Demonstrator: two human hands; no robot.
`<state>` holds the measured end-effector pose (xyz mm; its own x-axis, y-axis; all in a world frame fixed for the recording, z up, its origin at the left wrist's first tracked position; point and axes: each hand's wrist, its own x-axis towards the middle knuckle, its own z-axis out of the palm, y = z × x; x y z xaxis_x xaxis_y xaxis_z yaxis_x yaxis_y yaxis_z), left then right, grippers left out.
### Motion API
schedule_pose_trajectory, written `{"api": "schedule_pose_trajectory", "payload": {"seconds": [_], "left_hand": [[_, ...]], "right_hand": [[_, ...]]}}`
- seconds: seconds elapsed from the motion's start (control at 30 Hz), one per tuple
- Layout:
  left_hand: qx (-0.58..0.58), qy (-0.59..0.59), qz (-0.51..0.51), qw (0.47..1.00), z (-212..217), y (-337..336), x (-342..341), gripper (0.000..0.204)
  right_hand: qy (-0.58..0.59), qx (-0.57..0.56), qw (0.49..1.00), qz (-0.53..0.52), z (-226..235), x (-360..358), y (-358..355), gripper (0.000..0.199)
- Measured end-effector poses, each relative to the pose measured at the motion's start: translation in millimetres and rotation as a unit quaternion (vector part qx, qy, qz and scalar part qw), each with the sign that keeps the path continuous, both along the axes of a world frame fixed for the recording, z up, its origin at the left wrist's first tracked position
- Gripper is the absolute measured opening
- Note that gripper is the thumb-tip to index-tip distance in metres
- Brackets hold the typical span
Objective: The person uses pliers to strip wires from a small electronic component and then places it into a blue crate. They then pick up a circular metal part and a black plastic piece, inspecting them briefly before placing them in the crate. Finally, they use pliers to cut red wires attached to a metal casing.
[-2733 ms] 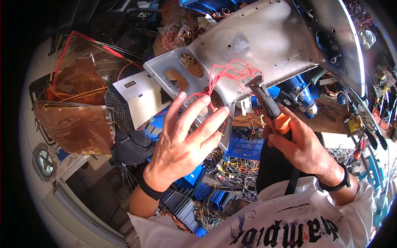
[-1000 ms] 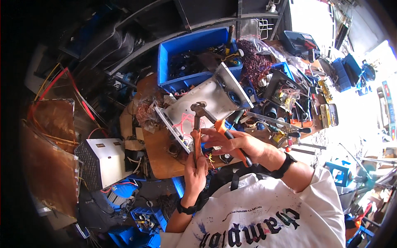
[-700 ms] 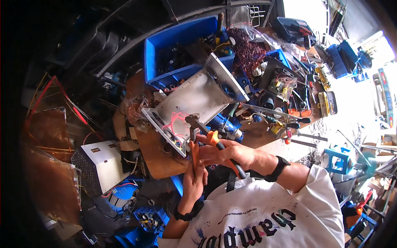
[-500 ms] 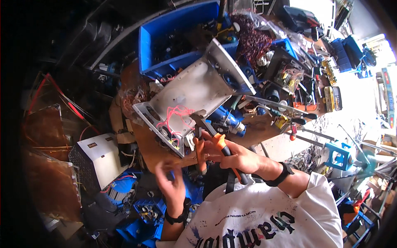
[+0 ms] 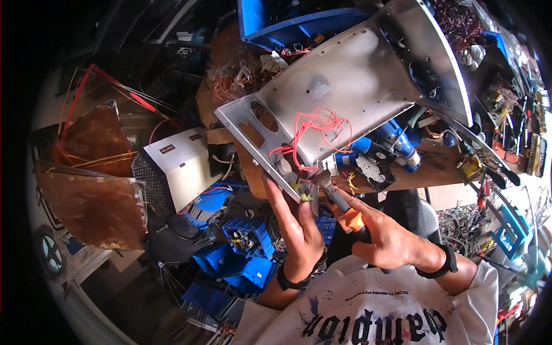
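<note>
Right grip clenched round pliers; left grip spread, propping metal panel.

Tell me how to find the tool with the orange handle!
Start at the big silver metal panel tilted across the top of the picture, with red wires looped on it. Follow those wires down to the panel's lower edge, where the left hand touches it. The pliers are beside it, in the right hand, the only tool there with orange grips.

Red wires (loosely looped) and metal chassis crowd the pliers.
</note>
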<state>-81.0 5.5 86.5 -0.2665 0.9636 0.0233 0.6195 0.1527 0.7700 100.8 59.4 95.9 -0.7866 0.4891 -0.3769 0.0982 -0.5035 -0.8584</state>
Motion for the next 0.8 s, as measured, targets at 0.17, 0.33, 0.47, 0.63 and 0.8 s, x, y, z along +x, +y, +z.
{"api": "schedule_pose_trajectory", "payload": {"seconds": [0.17, 0.33, 0.47, 0.63, 0.8], "left_hand": [[0.004, -0.062, 0.033, 0.998, -6, 3, 2, 0.065], [0.007, -0.053, 0.025, 0.998, -6, 1, 2, 0.068], [0.013, -0.048, 0.019, 0.999, -11, -2, -2, 0.069], [0.016, -0.043, 0.013, 0.999, -11, -3, -3, 0.069], [0.005, -0.048, 0.002, 0.999, -11, -1, -6, 0.069]], "right_hand": [[-0.010, 0.068, 0.998, -0.007, -8, -6, 3, 0.089], [-0.020, 0.029, 0.999, 0.007, -6, -10, 4, 0.090], [-0.049, -0.004, 0.999, 0.017, -11, -18, 6, 0.090], [-0.069, -0.008, 0.997, 0.029, -2, -12, 9, 0.090], [-0.091, 0.022, 0.994, 0.050, 3, -10, 12, 0.091]]}}
